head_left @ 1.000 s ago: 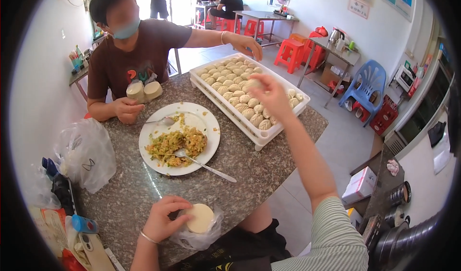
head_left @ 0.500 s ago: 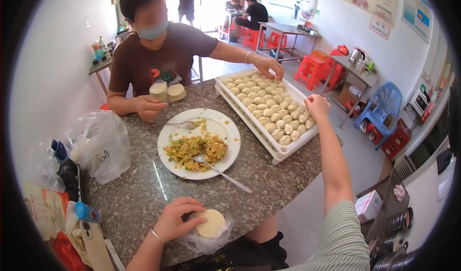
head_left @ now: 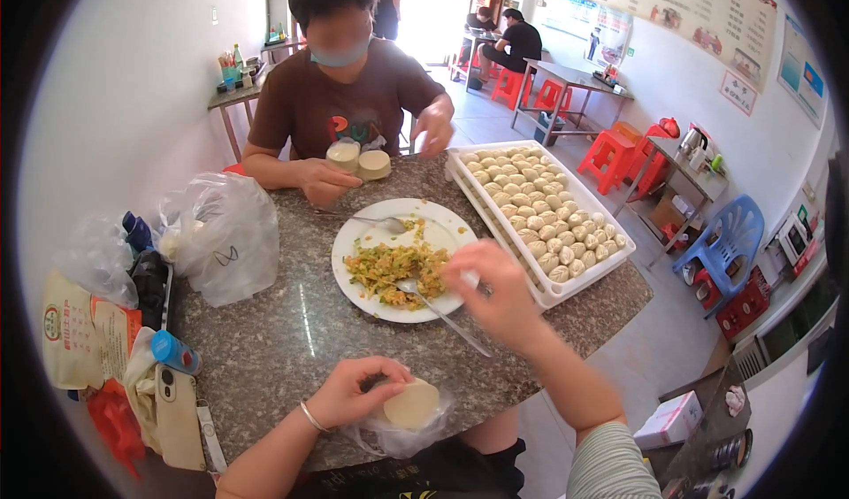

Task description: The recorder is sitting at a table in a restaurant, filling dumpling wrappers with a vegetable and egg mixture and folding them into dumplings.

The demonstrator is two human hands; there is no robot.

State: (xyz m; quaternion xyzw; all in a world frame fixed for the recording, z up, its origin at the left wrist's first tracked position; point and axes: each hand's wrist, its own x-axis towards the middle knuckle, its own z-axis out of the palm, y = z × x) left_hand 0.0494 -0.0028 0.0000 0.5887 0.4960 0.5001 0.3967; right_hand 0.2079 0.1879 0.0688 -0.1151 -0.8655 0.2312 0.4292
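The thumb and fingers of my left hand [head_left: 361,389] pinch the edge of a round, pale dumpling wrapper [head_left: 414,405], above a crumpled clear plastic bag [head_left: 402,441] at the table's near edge. Blurred by motion, my right hand [head_left: 497,292] hangs over the right rim of a white plate [head_left: 448,223]; its fingers are too smeared to read. Chopped yellow-green filling [head_left: 378,271] covers the plate's middle. One spoon [head_left: 458,329] rests in it with the handle toward me, and another spoon [head_left: 386,224] lies at the plate's far left.
A white tray [head_left: 594,280] of pleated dumplings [head_left: 538,205] stands at the right. Across the table, a masked co-worker [head_left: 345,101] has one hand by two wrapper stacks [head_left: 374,163]. Plastic bags [head_left: 232,249], a blue can [head_left: 174,351] and a phone [head_left: 179,415] line the left side.
My right hand has come back from the dumpling tray to the plate. The co-worker's arm has drawn back from the tray. The wrapper's edge by my left fingers looks more lifted.
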